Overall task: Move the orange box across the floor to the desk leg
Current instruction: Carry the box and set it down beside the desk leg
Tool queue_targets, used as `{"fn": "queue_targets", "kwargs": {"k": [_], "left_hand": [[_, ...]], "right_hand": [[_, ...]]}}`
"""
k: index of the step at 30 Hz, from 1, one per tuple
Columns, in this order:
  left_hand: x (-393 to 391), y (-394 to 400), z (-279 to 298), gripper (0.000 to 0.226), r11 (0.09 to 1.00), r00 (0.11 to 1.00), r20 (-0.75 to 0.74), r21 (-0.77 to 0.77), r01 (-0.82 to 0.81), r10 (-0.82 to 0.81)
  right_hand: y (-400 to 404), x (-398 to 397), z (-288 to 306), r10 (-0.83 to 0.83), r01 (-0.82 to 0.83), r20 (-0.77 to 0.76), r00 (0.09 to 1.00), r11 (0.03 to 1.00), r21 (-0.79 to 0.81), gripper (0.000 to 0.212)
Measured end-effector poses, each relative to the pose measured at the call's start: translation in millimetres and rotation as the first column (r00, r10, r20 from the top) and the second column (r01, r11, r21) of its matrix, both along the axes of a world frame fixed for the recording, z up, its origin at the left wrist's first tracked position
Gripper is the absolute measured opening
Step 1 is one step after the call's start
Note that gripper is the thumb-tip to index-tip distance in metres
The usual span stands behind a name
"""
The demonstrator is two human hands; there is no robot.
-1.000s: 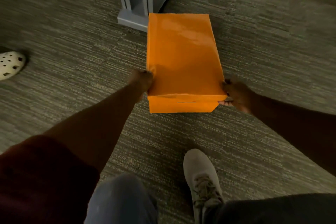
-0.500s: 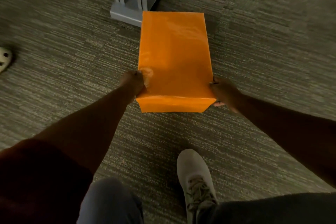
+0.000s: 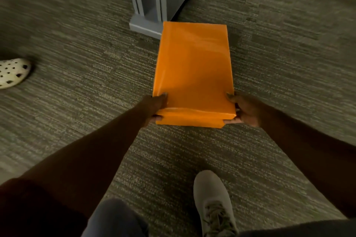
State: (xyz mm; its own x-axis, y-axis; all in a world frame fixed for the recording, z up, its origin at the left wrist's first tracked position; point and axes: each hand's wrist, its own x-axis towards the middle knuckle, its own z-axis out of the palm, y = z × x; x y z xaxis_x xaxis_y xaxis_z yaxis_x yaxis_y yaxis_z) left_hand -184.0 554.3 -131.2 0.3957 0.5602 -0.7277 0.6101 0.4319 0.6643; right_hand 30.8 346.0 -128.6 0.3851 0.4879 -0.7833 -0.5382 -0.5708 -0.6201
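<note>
Orange box (image 3: 193, 67) held at near end, far L corner overlapping grey desk leg (image 3: 148, 2) base; contact there unclear. Open carpet (image 3: 279, 54) to R of box and behind. L hand (image 3: 157, 107) grasping near-L corner, R hand (image 3: 243, 109) grasping near-R corner, thumbs on top. Grey sneaker (image 3: 213, 202) near bottom, white clog (image 3: 12, 74) far L. Vs 0.5 s ago: leg lower in view, clog more visible.

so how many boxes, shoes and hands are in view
boxes: 1, the box
shoes: 2, the clog and the sneaker
hands: 2, the left hand and the right hand, both gripping the box
total: 5
</note>
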Motion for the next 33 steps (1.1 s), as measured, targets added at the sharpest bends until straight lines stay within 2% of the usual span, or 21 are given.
{"fn": "queue_targets", "kwargs": {"k": [6, 13, 16, 17, 22, 23, 25, 26, 29, 33], "left_hand": [[13, 23, 1, 0.055, 0.976, 0.997, 0.067, 0.212, -0.051, 0.037], [45, 57, 10, 0.053, 0.936, 0.978, 0.174, 0.309, -0.167, 0.117], [61, 72, 11, 0.011, 0.901, 0.966, 0.199, 0.368, -0.231, 0.166], [66, 76, 11, 0.004, 0.895, 0.962, 0.201, 0.370, -0.249, 0.184], [81, 89, 19, 0.014, 0.925, 0.964, 0.225, 0.315, -0.212, 0.144], [82, 90, 20, 0.018, 0.920, 0.962, 0.231, 0.328, -0.216, 0.144], [83, 90, 17, 0.009, 0.898, 0.972, 0.200, 0.396, -0.193, 0.121], [84, 90, 15, 0.013, 0.887, 0.982, 0.165, 0.433, -0.160, 0.097], [87, 87, 10, 0.051, 0.840, 1.000, 0.004, 0.543, -0.004, 0.002], [88, 80, 5, 0.071, 0.793, 0.991, -0.110, 0.594, 0.131, -0.081]], "right_hand": [[19, 2, -4, -0.033, 0.030, 0.042, 0.999, 0.997, 0.067, 0.050], [63, 15, -7, -0.166, 0.157, 0.052, 0.985, 0.977, 0.142, 0.044], [85, 28, -8, -0.174, 0.161, 0.068, 0.982, 0.973, 0.165, 0.043], [92, 33, -8, -0.174, 0.160, 0.080, 0.982, 0.974, 0.160, 0.044], [119, 50, -18, -0.199, 0.175, 0.156, 0.968, 0.973, 0.153, 0.043], [122, 51, -21, -0.194, 0.166, 0.182, 0.964, 0.973, 0.158, 0.042], [128, 49, -24, -0.175, 0.134, 0.235, 0.956, 0.974, 0.183, 0.039], [130, 47, -24, -0.177, 0.128, 0.257, 0.950, 0.972, 0.196, 0.037], [133, 44, -24, -0.186, 0.125, 0.299, 0.936, 0.969, 0.214, 0.044], [130, 44, -24, -0.115, 0.045, 0.265, 0.957, 0.965, 0.258, 0.052]]}}
